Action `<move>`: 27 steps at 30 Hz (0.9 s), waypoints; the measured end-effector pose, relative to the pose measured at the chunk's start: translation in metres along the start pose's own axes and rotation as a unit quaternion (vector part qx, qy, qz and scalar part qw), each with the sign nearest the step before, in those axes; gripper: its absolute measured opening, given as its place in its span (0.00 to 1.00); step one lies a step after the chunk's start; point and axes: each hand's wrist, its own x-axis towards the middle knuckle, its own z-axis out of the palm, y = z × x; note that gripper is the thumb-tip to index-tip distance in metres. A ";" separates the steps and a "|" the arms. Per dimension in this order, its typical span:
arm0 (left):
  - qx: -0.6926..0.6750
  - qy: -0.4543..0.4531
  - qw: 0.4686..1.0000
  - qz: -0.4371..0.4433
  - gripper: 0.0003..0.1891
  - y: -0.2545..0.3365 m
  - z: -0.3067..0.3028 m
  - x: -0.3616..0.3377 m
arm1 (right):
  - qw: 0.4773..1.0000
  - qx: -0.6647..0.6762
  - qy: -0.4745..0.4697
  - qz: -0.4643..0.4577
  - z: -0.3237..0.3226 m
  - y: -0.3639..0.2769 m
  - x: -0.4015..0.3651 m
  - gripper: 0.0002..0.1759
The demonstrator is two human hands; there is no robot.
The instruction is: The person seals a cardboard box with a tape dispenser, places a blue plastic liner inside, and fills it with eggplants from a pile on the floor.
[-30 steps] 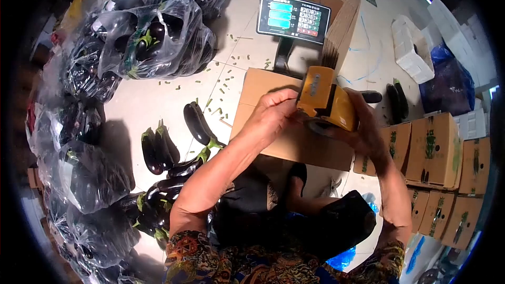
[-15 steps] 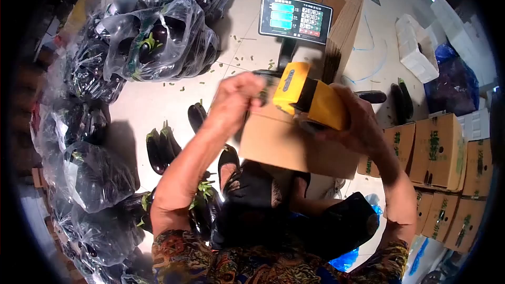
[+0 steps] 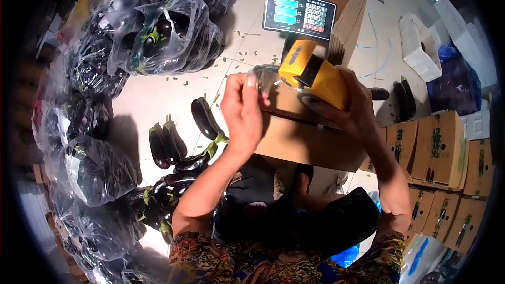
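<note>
Okay, so the yellow device (image 3: 330, 88) is up over the cardboard carton (image 3: 286, 139), with the right hand (image 3: 357, 105) clamped around one end. The left hand (image 3: 241, 110) is apart from it, by the carton's left edge, fingers curled in with the thumb; can't tell if they're pinching anything. I'd guess the step in hand is working the device one-handed, and any move from here calls for a steady right grip. Edges-wise, the scale display (image 3: 300, 14) stands past the carton's far side, so mind that. Left of the carton, loose eggplants (image 3: 205, 118) lie near, then floor (image 3: 158, 92) shows toward the bagged eggplants (image 3: 192, 47). Right of it, stacked boxes (image 3: 434, 150) crowd pretty close.
</note>
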 end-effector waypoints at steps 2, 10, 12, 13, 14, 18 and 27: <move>0.059 -0.019 0.998 -0.026 0.10 -0.043 -0.003 0.015 | 1.000 -0.003 -0.003 -0.005 -0.003 0.004 0.004 0.32; -0.076 -0.003 0.995 -0.070 0.10 -0.050 -0.004 0.035 | 0.997 0.021 -0.006 0.068 -0.029 0.000 -0.012 0.33; -0.046 0.003 0.996 -0.074 0.11 -0.047 -0.002 0.032 | 0.991 0.076 -0.050 0.104 -0.024 0.006 -0.025 0.33; -0.002 -0.003 0.998 -0.069 0.11 -0.046 -0.005 0.032 | 0.995 -0.019 -0.064 0.073 -0.022 0.002 -0.027 0.34; 0.041 -0.009 0.997 -0.063 0.11 -0.045 -0.006 0.032 | 0.997 -0.017 -0.063 0.050 -0.022 0.002 -0.024 0.35; -0.041 0.007 0.994 -0.101 0.12 -0.040 -0.012 0.037 | 0.997 0.009 -0.065 0.039 -0.023 0.004 -0.018 0.37; 0.062 -0.041 0.980 -0.186 0.13 -0.020 -0.078 0.046 | 0.997 0.001 -0.080 -0.023 -0.019 0.009 -0.022 0.37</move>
